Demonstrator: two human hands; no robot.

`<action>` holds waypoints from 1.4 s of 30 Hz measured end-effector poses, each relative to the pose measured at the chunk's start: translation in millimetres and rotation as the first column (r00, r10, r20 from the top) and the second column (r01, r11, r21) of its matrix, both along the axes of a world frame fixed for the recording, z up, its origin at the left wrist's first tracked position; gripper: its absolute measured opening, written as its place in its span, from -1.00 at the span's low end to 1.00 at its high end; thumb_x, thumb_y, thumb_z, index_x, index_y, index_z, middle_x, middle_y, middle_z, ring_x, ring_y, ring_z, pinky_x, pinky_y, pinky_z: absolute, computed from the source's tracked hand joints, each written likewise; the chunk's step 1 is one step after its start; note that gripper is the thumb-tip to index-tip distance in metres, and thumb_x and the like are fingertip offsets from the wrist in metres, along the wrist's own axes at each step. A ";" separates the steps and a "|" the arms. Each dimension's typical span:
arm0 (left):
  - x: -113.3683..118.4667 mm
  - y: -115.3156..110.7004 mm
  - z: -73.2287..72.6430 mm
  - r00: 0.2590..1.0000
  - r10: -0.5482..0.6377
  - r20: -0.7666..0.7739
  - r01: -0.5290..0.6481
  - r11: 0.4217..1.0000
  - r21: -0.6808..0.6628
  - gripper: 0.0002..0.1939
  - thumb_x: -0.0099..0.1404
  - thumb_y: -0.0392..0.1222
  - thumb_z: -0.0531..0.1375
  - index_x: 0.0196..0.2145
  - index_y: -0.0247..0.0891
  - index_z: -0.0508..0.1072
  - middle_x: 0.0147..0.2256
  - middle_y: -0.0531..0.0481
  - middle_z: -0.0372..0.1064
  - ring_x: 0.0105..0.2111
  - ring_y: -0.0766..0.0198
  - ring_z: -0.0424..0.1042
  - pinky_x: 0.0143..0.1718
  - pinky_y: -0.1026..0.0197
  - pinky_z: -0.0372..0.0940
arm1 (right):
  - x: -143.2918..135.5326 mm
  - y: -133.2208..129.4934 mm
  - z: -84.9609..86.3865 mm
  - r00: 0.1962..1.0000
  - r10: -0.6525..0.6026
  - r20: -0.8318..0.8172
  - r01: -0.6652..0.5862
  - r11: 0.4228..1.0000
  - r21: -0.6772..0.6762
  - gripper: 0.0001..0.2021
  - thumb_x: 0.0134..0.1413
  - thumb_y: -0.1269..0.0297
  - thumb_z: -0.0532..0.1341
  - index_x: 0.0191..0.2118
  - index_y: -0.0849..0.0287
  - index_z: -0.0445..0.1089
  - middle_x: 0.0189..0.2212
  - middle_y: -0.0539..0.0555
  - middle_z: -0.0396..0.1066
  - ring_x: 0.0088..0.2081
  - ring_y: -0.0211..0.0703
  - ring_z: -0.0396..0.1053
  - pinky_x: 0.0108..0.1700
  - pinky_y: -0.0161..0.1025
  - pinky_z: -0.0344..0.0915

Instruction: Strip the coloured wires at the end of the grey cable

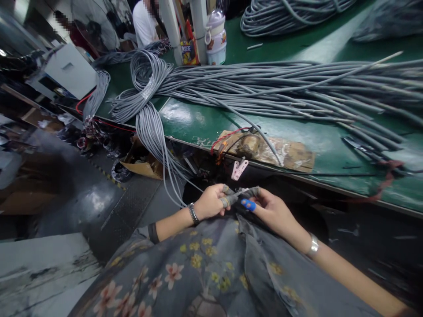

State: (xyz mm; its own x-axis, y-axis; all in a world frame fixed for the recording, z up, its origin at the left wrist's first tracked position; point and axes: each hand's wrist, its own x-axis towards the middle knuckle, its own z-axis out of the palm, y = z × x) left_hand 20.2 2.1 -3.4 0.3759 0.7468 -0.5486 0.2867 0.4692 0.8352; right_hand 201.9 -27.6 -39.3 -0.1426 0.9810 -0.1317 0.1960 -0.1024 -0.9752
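Note:
My left hand (213,201), with wrapped fingertips and a dark bracelet, pinches a thin grey cable (238,193) above my lap. Close to its right, my right hand (269,208) has its fingers closed on the cable's end part; a blue cover is on the thumb. Grey cables (155,136) hang from the table's edge toward my left hand. Just beyond both hands, a pink clip (239,169) sits at the table edge. Behind it a wooden board (297,156) carries a brownish lump, red and black wires, and one grey cable end.
A long bundle of grey cables (231,81) lies across the green table (205,119), with a tied coil at its left. Cutters (358,147) rest at the right. A lidded cup (216,39) stands behind. A person in white (143,24) is at the back left.

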 end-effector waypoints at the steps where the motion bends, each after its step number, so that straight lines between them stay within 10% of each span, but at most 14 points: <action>1: 3.4 -0.4 0.7 1.000 -0.008 0.006 0.008 1.000 -0.007 -0.90 0.13 -0.41 0.14 -0.42 -0.28 0.27 -0.67 0.23 0.25 -0.80 0.51 0.14 -0.75 0.45 0.02 | -2.7 1.3 0.0 1.000 -0.007 0.012 0.007 1.000 0.014 -0.43 -0.15 -0.34 0.29 -0.44 0.16 0.34 -0.57 0.02 0.29 -0.52 -0.16 0.21 -0.48 -0.27 0.22; 12: 8.1 -2.9 -12.0 0.998 -0.031 0.062 0.030 1.000 0.004 -0.65 0.05 -0.11 0.36 -0.43 -0.27 0.24 -0.62 0.20 0.30 -0.77 0.51 0.20 -0.73 0.44 0.05 | -1.9 6.1 6.9 0.997 0.041 -0.064 -0.039 0.999 0.026 -0.45 -0.03 -0.33 0.24 -0.41 0.17 0.39 -0.49 0.09 0.41 -0.49 -0.11 0.30 -0.43 -0.23 0.29; 21: 5.4 -3.1 -13.7 0.992 0.015 0.125 -0.015 1.000 -0.003 -0.45 -0.10 0.13 0.44 -0.44 -0.27 0.24 -0.62 0.19 0.30 -0.76 0.50 0.21 -0.72 0.42 0.06 | -1.1 2.4 4.9 0.970 0.055 -0.237 -0.075 0.994 -0.074 -0.41 -0.08 -0.34 0.32 -0.43 0.20 0.35 -0.69 -0.06 0.16 -0.64 -0.31 0.01 -0.61 -0.34 -0.05; 35: -0.2 -9.2 -11.7 0.958 -0.153 0.244 0.142 0.988 0.061 -0.45 -0.15 0.17 0.46 -0.49 -0.35 0.38 -0.54 0.08 0.35 -0.54 0.44 0.31 -0.44 0.33 0.24 | -0.3 11.2 -16.6 0.882 -0.332 -0.333 0.185 0.896 -0.403 -0.53 -0.33 -0.12 0.34 -0.52 0.12 0.13 -0.65 -0.10 0.05 -0.69 -0.41 -0.17 -0.69 -0.42 -0.18; 42: -7.7 -1.8 -16.0 0.982 -0.026 0.186 0.017 0.999 0.052 -0.43 -0.16 0.21 0.43 -0.50 -0.31 0.32 -0.63 0.18 0.20 -0.66 0.52 0.10 -0.60 0.38 0.03 | 18.8 5.8 -10.0 0.956 -0.176 -0.237 0.130 0.972 -0.196 -0.55 -0.26 -0.11 0.41 -0.35 0.15 0.40 -0.48 0.05 0.32 -0.46 -0.15 0.27 -0.47 -0.28 0.28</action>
